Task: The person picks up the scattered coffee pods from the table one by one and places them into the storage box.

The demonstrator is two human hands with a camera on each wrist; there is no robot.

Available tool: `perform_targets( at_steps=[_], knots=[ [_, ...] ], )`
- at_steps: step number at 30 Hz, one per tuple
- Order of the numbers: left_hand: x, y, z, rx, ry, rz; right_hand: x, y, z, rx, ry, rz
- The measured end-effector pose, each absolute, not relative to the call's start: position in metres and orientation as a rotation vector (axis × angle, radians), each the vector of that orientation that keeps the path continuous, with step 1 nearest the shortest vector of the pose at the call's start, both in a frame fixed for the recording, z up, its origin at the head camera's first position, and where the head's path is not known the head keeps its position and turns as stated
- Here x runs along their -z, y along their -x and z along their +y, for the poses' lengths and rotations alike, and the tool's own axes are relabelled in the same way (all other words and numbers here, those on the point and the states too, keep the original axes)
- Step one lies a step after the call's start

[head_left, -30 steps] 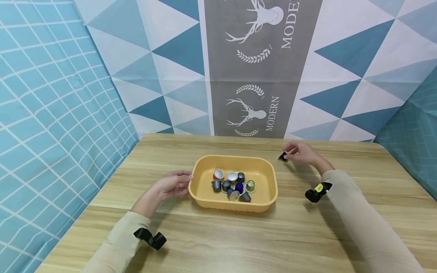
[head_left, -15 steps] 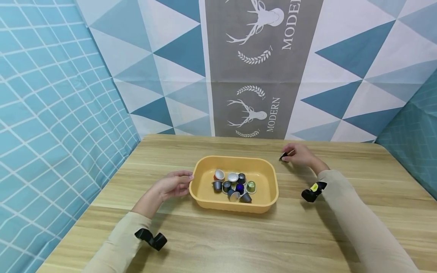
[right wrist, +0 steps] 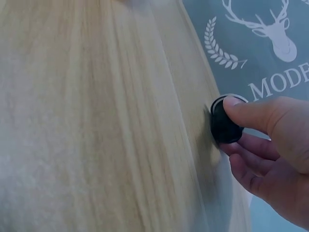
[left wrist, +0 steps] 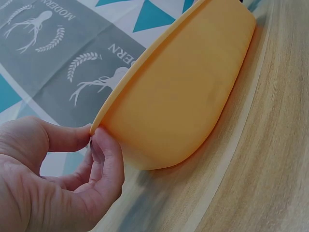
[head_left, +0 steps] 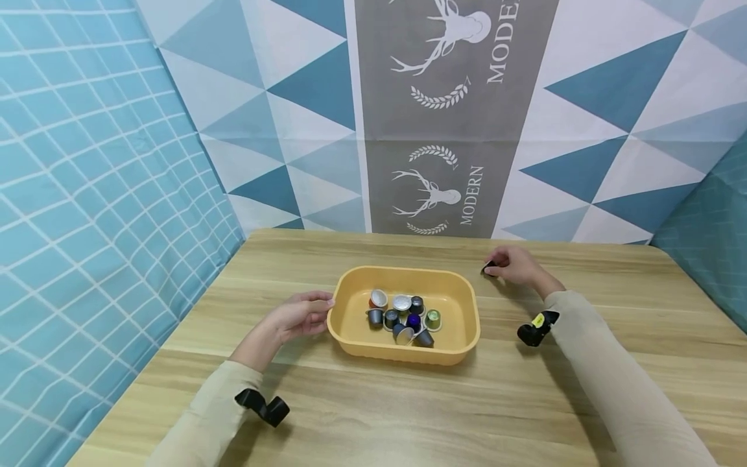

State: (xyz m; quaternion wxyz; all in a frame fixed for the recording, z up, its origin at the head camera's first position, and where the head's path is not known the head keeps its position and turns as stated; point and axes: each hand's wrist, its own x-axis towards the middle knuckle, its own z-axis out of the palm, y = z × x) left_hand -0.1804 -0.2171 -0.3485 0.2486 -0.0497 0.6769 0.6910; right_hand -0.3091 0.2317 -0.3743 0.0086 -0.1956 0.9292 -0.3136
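Note:
My left hand [head_left: 301, 316] pinches the left rim of a yellow plastic tub [left wrist: 178, 92] between thumb and fingers, as the left wrist view shows. Inside the tub lie several coffee capsules in dark grey, blue, green and orange, among them a blue capsule [head_left: 413, 322] and a green capsule [head_left: 433, 318]. Beyond the tub's right end, my right hand [head_left: 516, 266] pinches a black coffee capsule [right wrist: 225, 124] between thumb and fingers, low over the wooden table. In the right wrist view the capsule is tilted, its pale rim showing beside the thumb. Whether it touches the table I cannot tell.
The wooden table [head_left: 373, 415] runs back to a patterned wall cloth [head_left: 432, 117] with deer heads. A blue checked cloth [head_left: 87, 194] hangs along the left side. Each sleeve bears a black wrist mount, one at the right wrist [head_left: 535, 329].
My right hand has shifted slightly, its fingers closing further around the black capsule. The left hand stays on the tub's rim. The head view has moved a little.

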Motion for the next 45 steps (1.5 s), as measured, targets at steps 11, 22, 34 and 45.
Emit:
perform_targets(
  at_steps=[11,22,34,45],
  knots=[
    [0.349,0.182,-0.214,-1.873,0.151,1.857,0.372,0.307,0.233,0.969,0.515,2.913],
    [0.35,0.182,-0.216,-1.883,0.178,1.842,0.37,0.308,0.227,0.942,0.489,2.932],
    [0.344,0.185,-0.216,-1.872,0.217,1.843,0.364,0.307,0.223,0.962,0.391,2.908],
    [0.343,0.183,-0.217,-1.87,0.197,1.827,0.366,0.302,0.222,0.95,0.382,2.924]
  ],
)
